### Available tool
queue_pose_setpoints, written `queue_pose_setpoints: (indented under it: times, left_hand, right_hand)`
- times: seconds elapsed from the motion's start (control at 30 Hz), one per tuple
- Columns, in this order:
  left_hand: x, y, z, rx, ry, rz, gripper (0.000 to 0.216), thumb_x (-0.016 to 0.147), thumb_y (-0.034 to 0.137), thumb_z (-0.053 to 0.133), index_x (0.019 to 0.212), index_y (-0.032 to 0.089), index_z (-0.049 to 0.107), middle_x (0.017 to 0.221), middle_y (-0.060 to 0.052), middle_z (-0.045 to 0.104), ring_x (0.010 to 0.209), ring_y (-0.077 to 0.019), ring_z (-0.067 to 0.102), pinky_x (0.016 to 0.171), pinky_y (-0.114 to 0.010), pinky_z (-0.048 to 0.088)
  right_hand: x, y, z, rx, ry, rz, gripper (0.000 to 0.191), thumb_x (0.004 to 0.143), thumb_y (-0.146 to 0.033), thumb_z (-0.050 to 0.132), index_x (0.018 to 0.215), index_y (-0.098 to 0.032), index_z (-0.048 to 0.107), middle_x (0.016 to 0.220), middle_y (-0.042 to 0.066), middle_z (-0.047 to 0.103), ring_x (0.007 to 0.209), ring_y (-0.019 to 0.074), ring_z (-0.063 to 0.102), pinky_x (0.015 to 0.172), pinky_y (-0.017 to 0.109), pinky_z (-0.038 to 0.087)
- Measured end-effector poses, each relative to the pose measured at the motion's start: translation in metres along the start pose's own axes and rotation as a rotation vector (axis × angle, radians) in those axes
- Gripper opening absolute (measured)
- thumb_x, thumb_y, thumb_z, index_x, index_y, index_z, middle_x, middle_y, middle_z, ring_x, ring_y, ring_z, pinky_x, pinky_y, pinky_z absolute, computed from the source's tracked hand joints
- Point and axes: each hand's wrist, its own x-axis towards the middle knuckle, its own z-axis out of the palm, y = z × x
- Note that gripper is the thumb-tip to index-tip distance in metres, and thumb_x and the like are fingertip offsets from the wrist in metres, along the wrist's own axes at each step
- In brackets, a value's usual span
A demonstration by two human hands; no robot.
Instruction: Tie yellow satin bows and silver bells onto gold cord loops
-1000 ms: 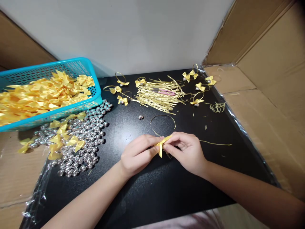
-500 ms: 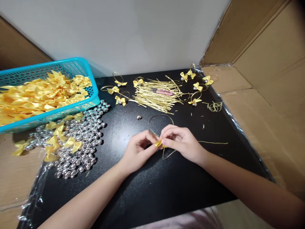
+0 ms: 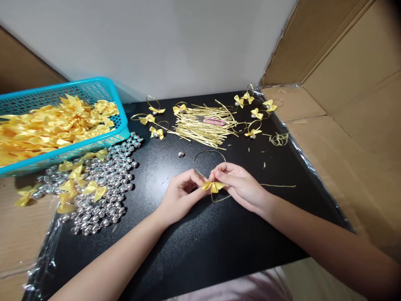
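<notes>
My left hand [image 3: 181,195] pinches a yellow satin ribbon bow [image 3: 213,187] by its left side between thumb and index finger. Just behind the bow, my right hand [image 3: 240,184] has its thumb pressed against its curled fingers, on what looks like thin gold thread. A slack length of that thread [image 3: 222,200] hangs in a curve under the bow toward the right palm. Beyond the fingers rises a gold wire loop [image 3: 209,151], its lower ends running to the bow. Whether a bell is fixed behind the bow is hidden.
A blue basket [image 3: 124,129] full of yellow bows stands left, beside a spread of silver bells [image 3: 108,205]. Gold twist ties [image 3: 200,131] lie at the back with pink snips [image 3: 214,121] on top. Bowed rings [image 3: 156,133] flank them. One bell [image 3: 181,154] sits alone.
The bow has turned so its front and both loops show. My right fingers have shifted from over it to behind it, and the hanging thread has pulled closer in.
</notes>
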Motion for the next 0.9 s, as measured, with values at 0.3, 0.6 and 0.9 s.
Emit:
queue_pose_setpoints:
  times: [0.3, 0.6, 0.9]
  left_hand:
    - [-0.0006, 0.0011, -0.001, 0.096, -0.036, 0.022, 0.026, 0.079, 0.031, 0.075, 0.066, 0.016, 0.059, 0.068, -0.005, 0.071, 0.065, -0.0141, 0.068, 0.065, -0.027, 0.056]
    - [0.002, 0.0043, -0.0002, 0.132, 0.003, 0.04, 0.025, 0.076, 0.029, 0.078, 0.064, 0.016, 0.059, 0.071, -0.005, 0.074, 0.064, -0.015, 0.071, 0.062, -0.024, 0.058]
    - [0.0019, 0.0024, -0.0038, 0.177, 0.001, 0.054, 0.026, 0.076, 0.034, 0.078, 0.066, 0.017, 0.061, 0.074, -0.007, 0.076, 0.067, -0.0172, 0.073, 0.064, -0.026, 0.06]
  right_hand:
    - [0.0014, -0.0009, 0.0018, 0.027, 0.04, -0.017, 0.029, 0.063, -0.035, 0.087, 0.071, -0.018, 0.065, 0.07, -0.003, 0.064, 0.067, 0.0081, 0.06, 0.072, 0.023, 0.052]
    - [0.0021, -0.0024, 0.0038, 0.042, 0.035, -0.009, 0.029, 0.063, -0.032, 0.087, 0.075, -0.016, 0.067, 0.074, -0.001, 0.07, 0.069, 0.0088, 0.066, 0.072, 0.022, 0.055]
    - [0.005, -0.0018, 0.0006, 0.059, 0.033, -0.006, 0.026, 0.062, -0.024, 0.087, 0.076, -0.017, 0.067, 0.076, -0.002, 0.07, 0.069, 0.009, 0.065, 0.071, 0.023, 0.055]
